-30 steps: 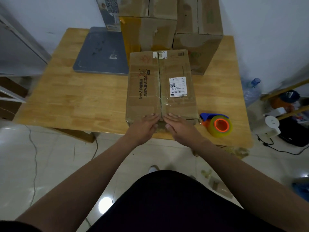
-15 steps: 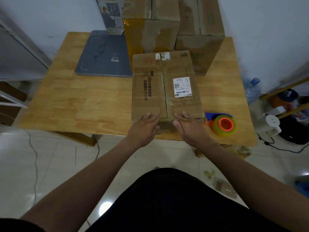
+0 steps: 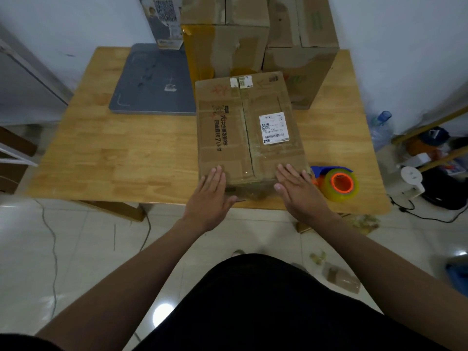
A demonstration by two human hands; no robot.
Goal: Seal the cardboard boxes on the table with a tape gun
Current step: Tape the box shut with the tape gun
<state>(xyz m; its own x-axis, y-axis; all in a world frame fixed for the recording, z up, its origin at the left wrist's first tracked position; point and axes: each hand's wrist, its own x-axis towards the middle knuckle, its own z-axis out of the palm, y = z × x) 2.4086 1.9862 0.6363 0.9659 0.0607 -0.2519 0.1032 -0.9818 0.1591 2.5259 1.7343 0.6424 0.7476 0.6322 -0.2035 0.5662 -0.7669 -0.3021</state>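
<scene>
Cardboard box: rectangular, creased | left hand, right hand: flat

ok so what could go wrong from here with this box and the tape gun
1. The box sits with its near end at the front edge of the table. The left hand and right hand lie flat on that end, so a pull toward the person might tip it off.
2. The tape gun lies close beside the right hand, near the same edge. A sideways slide of the hand or the box could knock it off.
</scene>
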